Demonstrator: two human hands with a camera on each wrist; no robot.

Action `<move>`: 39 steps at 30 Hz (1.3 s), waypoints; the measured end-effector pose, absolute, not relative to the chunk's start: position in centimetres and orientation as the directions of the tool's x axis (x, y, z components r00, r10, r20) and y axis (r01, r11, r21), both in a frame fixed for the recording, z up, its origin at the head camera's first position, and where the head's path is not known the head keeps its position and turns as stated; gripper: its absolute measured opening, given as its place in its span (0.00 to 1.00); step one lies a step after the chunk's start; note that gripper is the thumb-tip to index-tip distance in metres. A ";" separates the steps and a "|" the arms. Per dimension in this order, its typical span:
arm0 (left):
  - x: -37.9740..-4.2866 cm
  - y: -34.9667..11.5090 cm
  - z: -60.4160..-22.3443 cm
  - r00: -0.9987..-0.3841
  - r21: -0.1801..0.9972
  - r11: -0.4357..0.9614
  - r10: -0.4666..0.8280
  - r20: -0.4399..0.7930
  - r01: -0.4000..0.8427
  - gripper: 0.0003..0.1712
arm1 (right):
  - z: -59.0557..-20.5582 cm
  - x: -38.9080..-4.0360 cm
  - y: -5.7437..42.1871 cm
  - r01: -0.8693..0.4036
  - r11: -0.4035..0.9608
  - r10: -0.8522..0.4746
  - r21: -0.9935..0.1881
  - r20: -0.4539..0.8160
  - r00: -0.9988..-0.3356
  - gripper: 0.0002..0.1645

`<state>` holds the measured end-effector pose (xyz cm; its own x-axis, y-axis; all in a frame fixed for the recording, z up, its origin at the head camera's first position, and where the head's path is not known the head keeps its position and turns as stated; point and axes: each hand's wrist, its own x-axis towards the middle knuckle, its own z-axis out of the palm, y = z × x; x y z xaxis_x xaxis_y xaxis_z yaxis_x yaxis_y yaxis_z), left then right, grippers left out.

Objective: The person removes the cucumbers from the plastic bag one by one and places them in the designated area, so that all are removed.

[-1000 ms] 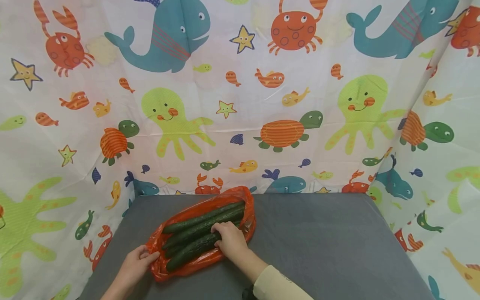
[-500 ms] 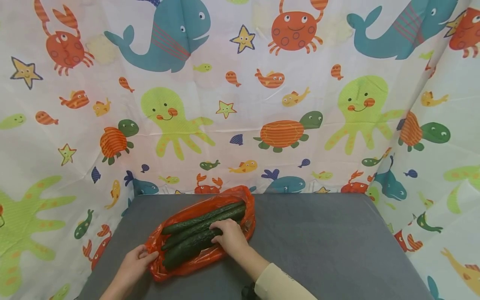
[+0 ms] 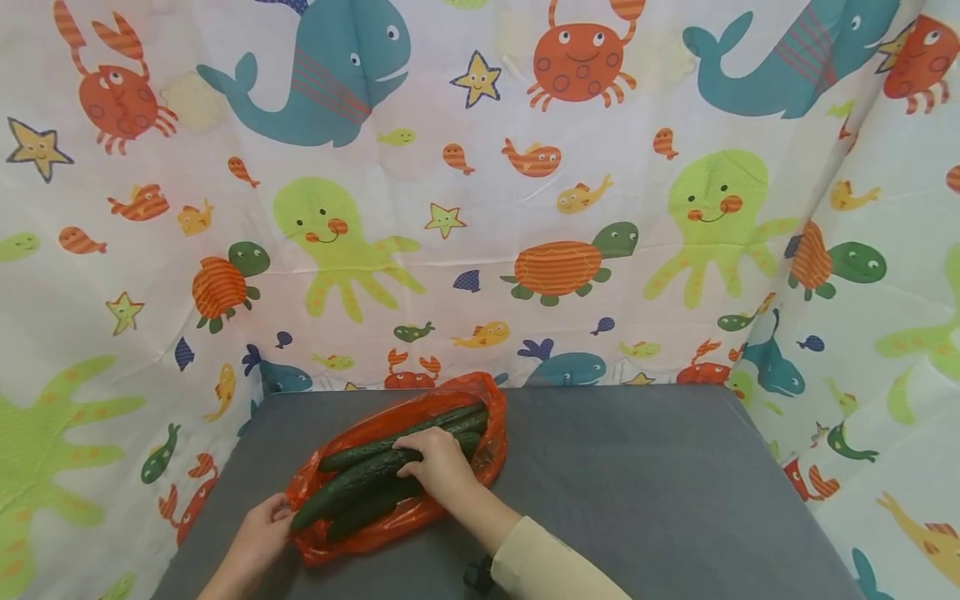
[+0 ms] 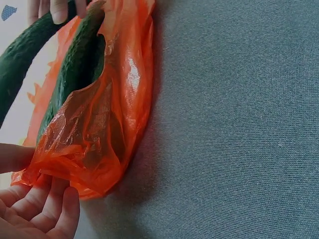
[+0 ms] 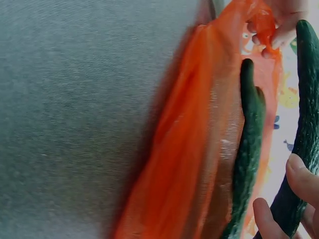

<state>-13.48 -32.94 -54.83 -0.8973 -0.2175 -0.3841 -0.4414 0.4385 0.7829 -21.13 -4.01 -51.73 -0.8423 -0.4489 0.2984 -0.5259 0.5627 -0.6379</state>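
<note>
My right hand [image 3: 442, 471] grips a dark green cucumber [image 3: 341, 490] near its right part, thumb on one side and fingers on the other. In the right wrist view this cucumber [image 5: 306, 94] is raised above the others. Several more cucumbers [image 3: 367, 510] lie side by side in an orange plastic bag [image 3: 318, 552], whose mouth gapes upward. At the bag's left end, my left hand [image 3: 258, 533] pinches the edge; the left wrist view has its thumb above the crumpled plastic [image 4: 75, 162] and its fingers below. The bag partly hides the cucumbers' lower sides.
The bag lies on the left half of a grey cloth-covered table [image 3: 637, 500]. A white curtain [image 3: 450, 275] printed with sea animals rises behind and at both sides. Something small and black [image 3: 477, 575] is beside the right wrist.
My right hand has shifted left and slightly up with the gripped cucumber, whose left end now reaches over the bag's edge near my left hand. My left hand has moved slightly left.
</note>
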 end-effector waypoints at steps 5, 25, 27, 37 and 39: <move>-13.5 -33.0 -54.8 -0.907 0.807 0.413 -0.209 -0.366 -0.422 0.25 | -50.7 -21.5 -4.2 -0.521 0.571 -0.445 -0.634 0.294 -0.846 0.23; -14.3 -33.5 -54.8 -0.830 0.722 0.419 -0.186 -0.525 -0.551 0.64 | -48.2 -22.0 -1.2 -0.531 0.622 -0.409 -0.576 0.339 -0.847 0.22; -14.2 -33.5 -54.9 -0.839 0.735 0.415 -0.175 -0.515 -0.537 0.63 | -48.1 -22.0 -0.7 -0.522 0.617 -0.400 -0.589 0.337 -0.853 0.22; -14.0 -33.2 -54.8 -0.846 0.747 0.404 -0.171 -0.505 -0.528 0.61 | -48.2 -22.5 2.0 -0.522 0.623 -0.386 -0.582 0.352 -0.853 0.21; -13.9 -33.2 -54.8 -0.845 0.743 0.411 -0.171 -0.507 -0.529 0.61 | -48.3 -22.7 2.4 -0.520 0.624 -0.384 -0.583 0.350 -0.854 0.21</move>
